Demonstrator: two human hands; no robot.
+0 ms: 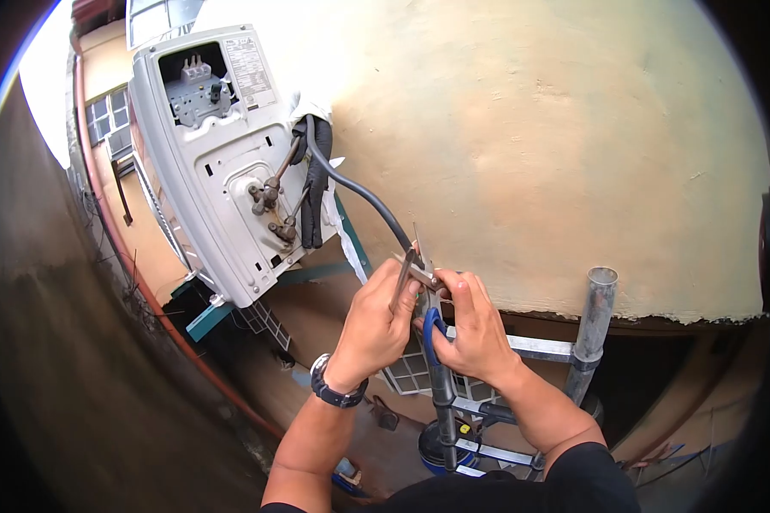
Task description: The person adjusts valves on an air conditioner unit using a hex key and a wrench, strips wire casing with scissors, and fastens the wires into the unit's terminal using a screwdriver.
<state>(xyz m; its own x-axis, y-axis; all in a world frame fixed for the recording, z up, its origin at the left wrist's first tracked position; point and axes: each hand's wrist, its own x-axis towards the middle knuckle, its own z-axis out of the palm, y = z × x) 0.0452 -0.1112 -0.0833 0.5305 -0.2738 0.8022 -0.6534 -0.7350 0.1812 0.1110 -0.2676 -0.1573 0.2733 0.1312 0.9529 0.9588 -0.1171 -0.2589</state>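
Note:
At the end of a thick grey cable (364,192), both hands meet near the middle of the view. My left hand (381,316), with a dark watch on its wrist, is closed around the cable end and a thin metal tool (400,282). My right hand (470,325) is closed on a blue-handled tool (435,329), whose metal part lies near the cable end. Thin wire ends stick up beside the fingers. The cable comes from a bundle of black insulated pipes (315,184) beside a white outdoor unit (214,162) with its terminal compartment uncovered.
A metal ladder (595,316) stands below and right of my hands. Behind is a beige wall (556,154). Green brackets (210,321) hold the unit. A dark round container (441,445) is far below. A dark wall (68,342) runs along the left.

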